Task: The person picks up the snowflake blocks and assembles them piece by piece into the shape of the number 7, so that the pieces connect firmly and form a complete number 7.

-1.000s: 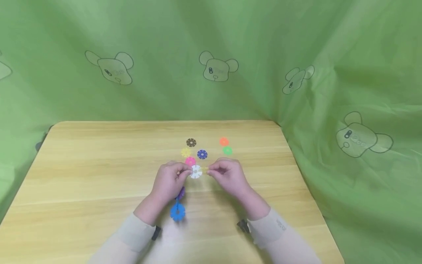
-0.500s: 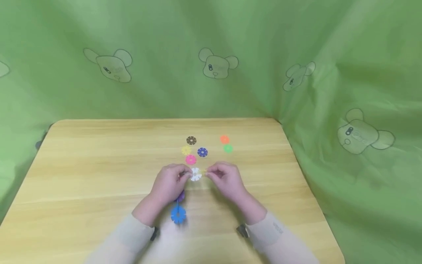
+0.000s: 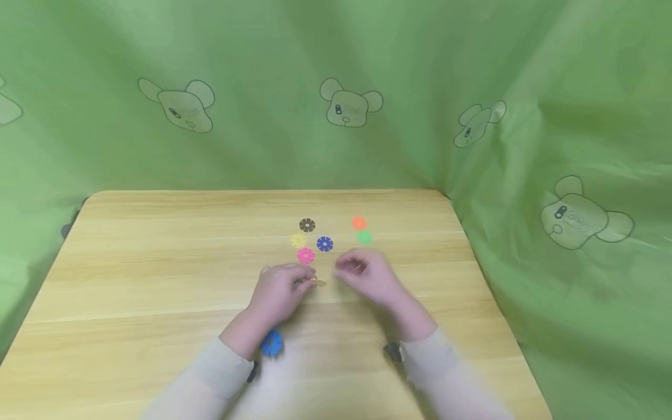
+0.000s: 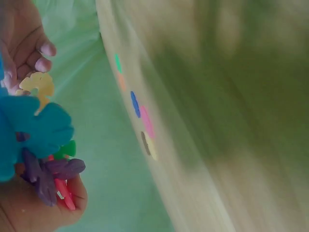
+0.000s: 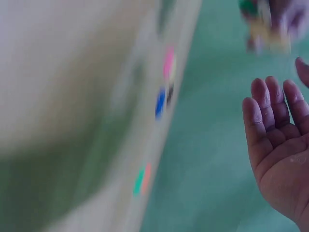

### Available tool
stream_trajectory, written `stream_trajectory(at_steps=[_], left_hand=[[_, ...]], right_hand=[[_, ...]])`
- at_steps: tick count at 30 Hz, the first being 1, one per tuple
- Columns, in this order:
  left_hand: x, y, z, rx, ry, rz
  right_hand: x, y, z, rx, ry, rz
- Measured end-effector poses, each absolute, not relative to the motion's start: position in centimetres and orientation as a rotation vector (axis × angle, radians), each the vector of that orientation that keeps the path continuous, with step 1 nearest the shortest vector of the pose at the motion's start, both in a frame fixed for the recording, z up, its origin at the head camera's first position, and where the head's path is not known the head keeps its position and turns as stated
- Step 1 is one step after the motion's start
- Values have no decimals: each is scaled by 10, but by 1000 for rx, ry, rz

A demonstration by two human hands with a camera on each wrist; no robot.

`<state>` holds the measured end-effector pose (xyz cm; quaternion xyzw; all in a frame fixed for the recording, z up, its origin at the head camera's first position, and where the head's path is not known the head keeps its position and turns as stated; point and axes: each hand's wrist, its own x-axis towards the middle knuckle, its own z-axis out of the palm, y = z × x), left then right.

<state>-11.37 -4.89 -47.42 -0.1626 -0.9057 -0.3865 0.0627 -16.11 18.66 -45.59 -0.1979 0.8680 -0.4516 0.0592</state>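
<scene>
My left grip (image 3: pixel 279 293) pinches the linked discs (image 4: pixel 48 128), likely light, stiff and slick, best taken by a rim; my right grip (image 3: pixel 371 279), loosely parted, holds nothing.

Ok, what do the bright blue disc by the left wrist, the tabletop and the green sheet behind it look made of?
Bright blue disc: likely smooth plastic, judging by its even colour and rounded lobes. Tabletop: wood or wood-look laminate, faintly shiny, with streaky grain. Green sheet: fabric or plastic film, softly sheened, hanging in folds.
</scene>
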Motion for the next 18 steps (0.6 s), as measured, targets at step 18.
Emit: stream_trajectory(at_steps=[18], left_hand=[[-113, -52, -477, -418, -2779, -1202]], right_hand=[[-264, 229, -486, 29, 2798, -664]])
